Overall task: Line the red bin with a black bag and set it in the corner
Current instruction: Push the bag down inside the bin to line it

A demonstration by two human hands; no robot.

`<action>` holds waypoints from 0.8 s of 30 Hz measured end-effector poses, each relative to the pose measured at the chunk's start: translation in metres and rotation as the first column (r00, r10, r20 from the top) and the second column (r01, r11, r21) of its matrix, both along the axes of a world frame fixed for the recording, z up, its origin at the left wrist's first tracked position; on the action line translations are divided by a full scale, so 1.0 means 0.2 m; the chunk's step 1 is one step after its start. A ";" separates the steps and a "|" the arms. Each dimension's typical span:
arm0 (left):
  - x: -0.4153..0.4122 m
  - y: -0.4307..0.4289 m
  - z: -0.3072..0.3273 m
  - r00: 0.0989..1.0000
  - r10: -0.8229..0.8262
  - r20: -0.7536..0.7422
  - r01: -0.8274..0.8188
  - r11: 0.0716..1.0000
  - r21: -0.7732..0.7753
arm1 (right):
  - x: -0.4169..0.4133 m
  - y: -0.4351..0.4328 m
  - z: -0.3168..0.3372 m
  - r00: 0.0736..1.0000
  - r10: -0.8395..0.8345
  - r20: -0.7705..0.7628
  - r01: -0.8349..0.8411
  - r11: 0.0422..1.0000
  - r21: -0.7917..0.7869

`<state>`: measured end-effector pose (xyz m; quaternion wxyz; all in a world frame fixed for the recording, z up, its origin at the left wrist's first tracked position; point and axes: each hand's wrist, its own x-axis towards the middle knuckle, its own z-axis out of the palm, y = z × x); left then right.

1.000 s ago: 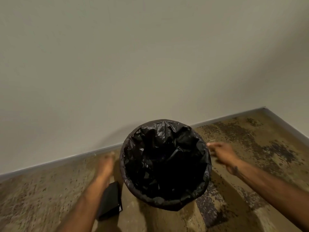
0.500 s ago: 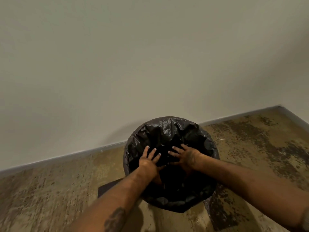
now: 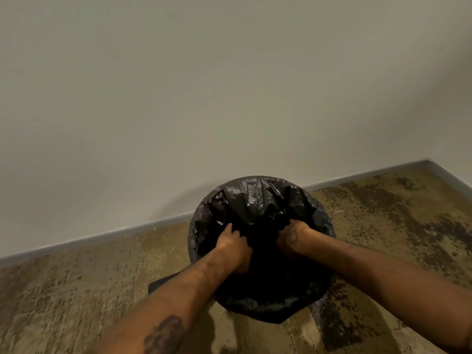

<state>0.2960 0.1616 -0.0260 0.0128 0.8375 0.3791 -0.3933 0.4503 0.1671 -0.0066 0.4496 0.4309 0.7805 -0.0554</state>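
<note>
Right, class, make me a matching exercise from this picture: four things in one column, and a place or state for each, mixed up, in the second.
Things:
1. black bag
2. left hand
3. flat black object
4. room corner

Places or states:
A. on the floor, partly hidden under the left forearm
B. far right, beyond the bin
C. draped over the bin's rim, covering it
D. pushed down inside the bag

Pairs: 1-C, 2-D, 3-A, 4-B
</note>
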 end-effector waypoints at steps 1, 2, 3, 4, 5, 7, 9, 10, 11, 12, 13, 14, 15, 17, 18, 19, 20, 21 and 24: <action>0.03 0.01 0.03 0.992 -0.089 0.092 0.082 0.993 0.079 | -0.03 -0.01 0.02 0.999 0.021 -0.035 -0.020 0.999 0.026; 0.06 0.03 0.05 0.971 -0.184 0.154 0.156 0.972 0.176 | -0.05 -0.02 0.03 0.997 0.044 -0.070 -0.040 0.998 0.054; 0.07 0.06 0.06 0.945 -0.279 0.168 0.229 0.936 0.266 | -0.07 -0.04 0.02 0.993 0.056 -0.105 -0.048 0.996 0.069; 0.08 0.10 0.05 0.919 -0.368 0.139 0.305 0.890 0.338 | -0.07 -0.05 0.00 0.988 0.040 -0.147 -0.032 0.998 0.055; 0.08 0.14 0.03 0.893 -0.444 0.075 0.384 0.838 0.388 | -0.07 -0.06 -0.02 0.985 0.002 -0.175 0.002 1.000 0.019; 0.05 0.23 -0.03 0.853 -0.515 -0.082 0.498 0.756 0.425 | -0.06 -0.09 -0.05 0.982 -0.077 -0.172 0.062 0.994 -0.092; 0.03 0.30 -0.07 0.822 -0.526 -0.219 0.567 0.716 0.408 | -0.06 -0.12 -0.06 0.979 -0.158 -0.125 0.134 0.974 -0.183; 0.01 0.34 -0.08 0.815 -0.518 -0.260 0.579 0.706 0.407 | -0.05 -0.12 -0.06 0.978 -0.192 -0.084 0.171 0.964 -0.205; 0.00 0.36 -0.09 0.809 -0.510 -0.292 0.588 0.695 0.414 | -0.04 -0.13 -0.04 0.972 -0.228 -0.052 0.211 0.952 -0.221; -0.02 0.39 -0.09 0.806 -0.507 -0.306 0.592 0.687 0.420 | -0.02 -0.15 -0.02 0.965 -0.261 -0.035 0.246 0.941 -0.231; -0.03 0.40 -0.09 0.800 -0.505 -0.324 0.600 0.677 0.426 | 0.00 -0.15 0.01 0.956 -0.290 -0.043 0.272 0.932 -0.238; -0.05 0.41 -0.09 0.798 -0.505 -0.329 0.603 0.674 0.428 | 0.02 -0.16 0.03 0.946 -0.321 -0.044 0.300 0.920 -0.251; -0.05 0.41 -0.09 0.798 -0.503 -0.333 0.603 0.677 0.422 | 0.03 -0.17 0.05 0.936 -0.351 -0.034 0.330 0.907 -0.261; -0.06 0.40 -0.07 0.817 -0.499 -0.289 0.576 0.704 0.414 | 0.03 -0.18 0.07 0.915 -0.404 0.008 0.390 0.878 -0.276; -0.06 0.38 -0.04 0.839 -0.493 -0.230 0.542 0.727 0.422 | 0.02 -0.18 0.07 0.912 -0.411 0.017 0.399 0.874 -0.276; -0.06 0.36 -0.01 0.867 -0.478 -0.141 0.488 0.757 0.435 | -0.01 -0.18 0.10 0.913 -0.407 0.004 0.393 0.879 -0.271; -0.04 0.32 0.02 0.889 -0.456 -0.039 0.425 0.790 0.442 | 0.00 -0.17 0.12 0.916 -0.400 -0.033 0.379 0.888 -0.259; -0.04 0.28 0.05 0.905 -0.423 0.052 0.362 0.826 0.431 | 0.00 -0.15 0.14 0.924 -0.373 -0.082 0.343 0.906 -0.246; -0.02 0.15 0.08 0.954 -0.220 0.202 0.174 0.959 0.225 | 0.00 -0.07 0.17 0.958 -0.149 -0.244 0.136 0.988 -0.066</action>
